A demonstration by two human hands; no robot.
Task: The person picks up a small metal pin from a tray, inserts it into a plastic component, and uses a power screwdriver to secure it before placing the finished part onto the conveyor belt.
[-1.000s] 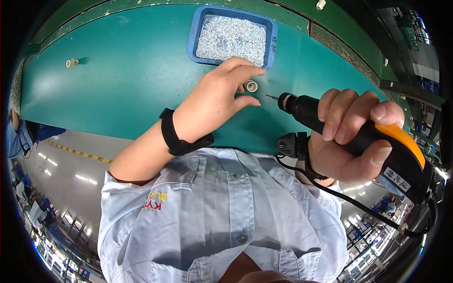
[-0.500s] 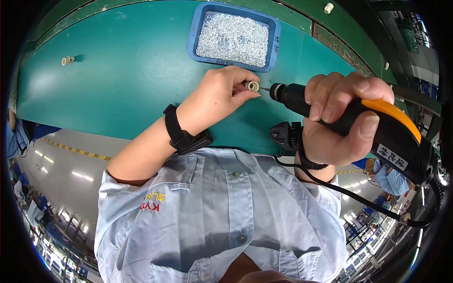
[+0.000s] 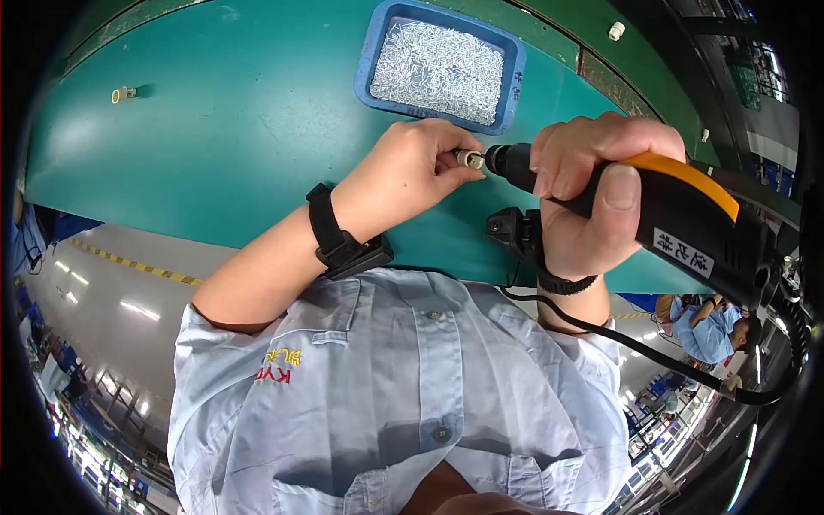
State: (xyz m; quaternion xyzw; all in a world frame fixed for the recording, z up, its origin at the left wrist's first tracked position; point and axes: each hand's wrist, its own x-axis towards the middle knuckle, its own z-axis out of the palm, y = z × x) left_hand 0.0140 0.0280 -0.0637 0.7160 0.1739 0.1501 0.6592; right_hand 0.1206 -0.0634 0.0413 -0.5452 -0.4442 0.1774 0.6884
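Between the thumb and fingers of my left hand (image 3: 421, 167) is a small cream-coloured cylindrical fitting (image 3: 470, 160), its open end turned to the right. My right hand (image 3: 592, 180) is wrapped round a black electric screwdriver (image 3: 687, 219) with an orange strip along its body. The tool's nose points left, right up against the fitting's open end. Its bit seems to be inside, mostly hidden. Just beyond my hands stands a blue plastic tray (image 3: 367, 81) filled with many small silvery metal screws or pins (image 3: 438, 69).
Another cream fitting (image 3: 124, 94) lies at the far left of the green work surface (image 3: 249, 120). More small white parts (image 3: 616, 32) sit on the green ledge at the back right. A black cable (image 3: 635, 352) loops from the screwdriver. A person in blue (image 3: 704, 330) is off to the right.
The screwdriver has moved left, closing the gap, and its bit has gone from beside the fitting into its opening. My left hand has shifted slightly right with the fitting.
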